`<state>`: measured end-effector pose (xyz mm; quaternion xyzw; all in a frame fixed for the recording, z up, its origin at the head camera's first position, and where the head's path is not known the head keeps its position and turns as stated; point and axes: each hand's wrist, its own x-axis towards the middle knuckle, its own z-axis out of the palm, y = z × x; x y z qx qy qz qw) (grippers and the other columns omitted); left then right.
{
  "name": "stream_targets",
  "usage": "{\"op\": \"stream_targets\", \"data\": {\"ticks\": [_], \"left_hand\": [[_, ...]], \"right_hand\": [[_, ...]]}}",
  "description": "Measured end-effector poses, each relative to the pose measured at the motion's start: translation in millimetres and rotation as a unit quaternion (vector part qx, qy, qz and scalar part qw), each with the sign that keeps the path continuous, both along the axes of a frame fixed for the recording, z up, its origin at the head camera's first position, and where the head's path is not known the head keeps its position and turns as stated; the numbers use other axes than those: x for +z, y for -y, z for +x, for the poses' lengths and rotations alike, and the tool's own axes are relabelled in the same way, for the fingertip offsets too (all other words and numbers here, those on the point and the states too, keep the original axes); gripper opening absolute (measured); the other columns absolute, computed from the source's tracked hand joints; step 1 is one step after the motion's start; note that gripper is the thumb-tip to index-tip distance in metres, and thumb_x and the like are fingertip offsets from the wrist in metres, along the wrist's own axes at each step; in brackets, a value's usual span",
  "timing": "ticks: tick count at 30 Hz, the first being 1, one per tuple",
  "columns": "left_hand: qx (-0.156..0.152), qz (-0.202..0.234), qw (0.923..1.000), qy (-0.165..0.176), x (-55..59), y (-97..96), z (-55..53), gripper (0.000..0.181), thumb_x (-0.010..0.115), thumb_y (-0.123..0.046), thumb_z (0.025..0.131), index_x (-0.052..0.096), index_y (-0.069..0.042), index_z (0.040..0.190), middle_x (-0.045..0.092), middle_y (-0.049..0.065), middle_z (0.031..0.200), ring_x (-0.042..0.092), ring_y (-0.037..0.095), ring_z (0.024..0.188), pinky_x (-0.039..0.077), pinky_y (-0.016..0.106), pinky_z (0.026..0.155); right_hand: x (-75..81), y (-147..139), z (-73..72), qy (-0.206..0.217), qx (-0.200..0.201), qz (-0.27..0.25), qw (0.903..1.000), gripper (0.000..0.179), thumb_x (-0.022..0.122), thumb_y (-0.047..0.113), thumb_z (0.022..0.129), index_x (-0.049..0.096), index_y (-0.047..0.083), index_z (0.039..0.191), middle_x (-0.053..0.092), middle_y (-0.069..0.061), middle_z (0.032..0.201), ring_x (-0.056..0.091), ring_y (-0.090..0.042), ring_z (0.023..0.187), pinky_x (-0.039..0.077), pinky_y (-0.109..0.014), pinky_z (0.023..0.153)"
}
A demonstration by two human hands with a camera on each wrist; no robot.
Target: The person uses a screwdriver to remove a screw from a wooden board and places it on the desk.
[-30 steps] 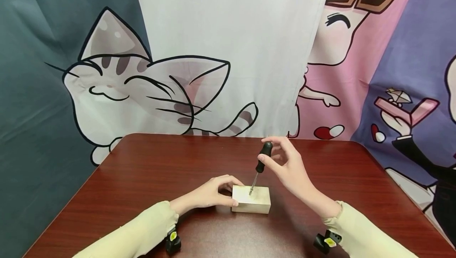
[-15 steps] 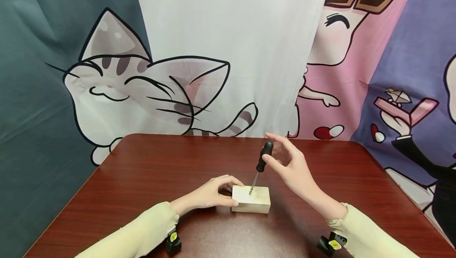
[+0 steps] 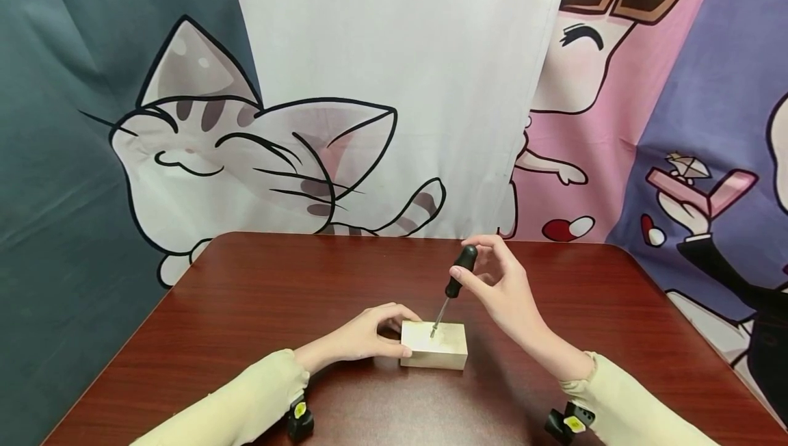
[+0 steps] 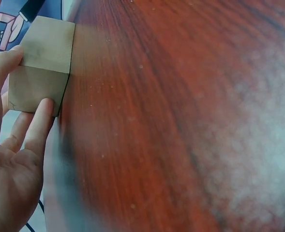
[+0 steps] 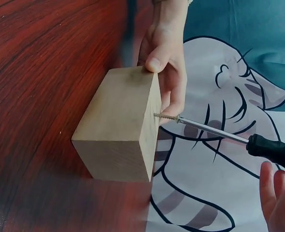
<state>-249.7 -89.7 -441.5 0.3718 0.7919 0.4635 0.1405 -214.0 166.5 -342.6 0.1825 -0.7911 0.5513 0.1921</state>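
Note:
A pale wooden block (image 3: 438, 358) lies on the table, its left end held between the thumb and fingers of my left hand (image 3: 368, 334). In the left wrist view a fingertip presses the block's end face (image 4: 35, 87). A screw (image 5: 165, 116) stands partly sunk in the block's top, its threads showing. The tip of a black-handled screwdriver (image 3: 460, 272) meets the screw head, and its shaft leans up to the right. My right hand (image 3: 506, 290) holds the handle between thumb and fingers; the fingers behind the handle are partly hidden.
The reddish-brown table (image 3: 295, 275) extends around the block on all sides. Behind it hangs a cloth backdrop (image 3: 394, 35) with cartoon drawings. Small black cameras (image 3: 300, 420) sit at both wrists, below the cream sleeves (image 3: 246, 395).
My right fingers spread off the handle half a second ago and have closed in on it again. The screwdriver handle has tilted slightly right. The block and left hand have stayed put.

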Motion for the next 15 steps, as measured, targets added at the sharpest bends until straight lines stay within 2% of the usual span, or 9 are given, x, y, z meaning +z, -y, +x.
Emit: {"op": "stream_targets", "data": {"ticks": [8,11,15], "left_hand": [[0.001,0.001,1.0000,0.001,0.2,-0.7,0.3,0.042,0.079,-0.029,0.084,0.062,-0.029,0.123,0.066,-0.005,0.111,0.065,0.007,0.100,0.054,0.030,0.094],[0.000,0.001,1.0000,-0.001,-1.6,-0.6,-0.5,0.042,0.079,-0.029,0.085,0.062,-0.029,0.123,0.066,-0.005,0.111,0.065,0.007,0.100,0.054,0.030,0.094],[0.001,0.002,1.0000,0.000,-3.3,-0.3,-1.3,0.041,0.079,-0.029,0.085,0.062,-0.029,0.122,0.066,-0.004,0.111,0.065,0.007,0.100,0.054,0.030,0.093]], "right_hand": [[3.4,-2.6,0.7,0.008,0.027,0.004,0.9996,0.038,0.075,0.014,0.088,0.060,0.022,0.123,0.066,-0.005,0.095,0.065,-0.012,0.079,0.055,-0.025,0.067],[3.1,-4.2,1.1,0.010,0.047,0.001,0.9989,0.039,0.072,0.013,0.090,0.060,0.020,0.127,0.069,-0.006,0.101,0.068,-0.011,0.087,0.057,-0.021,0.080],[1.3,-5.3,-0.2,0.000,0.064,-0.001,0.9979,0.044,0.067,0.007,0.093,0.057,0.019,0.134,0.070,-0.001,0.109,0.069,-0.009,0.100,0.052,-0.018,0.094]]}}
